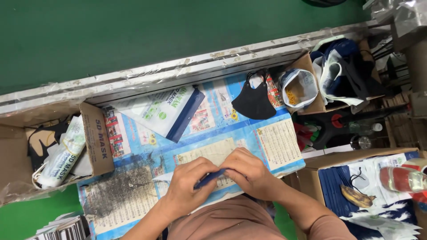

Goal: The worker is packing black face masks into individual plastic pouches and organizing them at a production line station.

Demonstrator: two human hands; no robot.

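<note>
My left hand [189, 180] and my right hand [249, 171] meet over the near edge of a paper-covered worktable [133, 195]. Together they pinch a flat pouch [210, 178] along its dark blue strip. The pouch body is mostly hidden under my fingers. Farther back on the table lies a stack of white pouches with a blue edge [165, 111]. A black face mask [253, 103] rests to the right of that stack, untouched.
A cardboard box [95, 138] at the left holds wrapped masks. Another box [311, 86] at the back right holds bags and dark masks. A box at the right [356, 178] carries packets, a banana peel [358, 196] and a plastic bottle [402, 178]. Green floor lies beyond.
</note>
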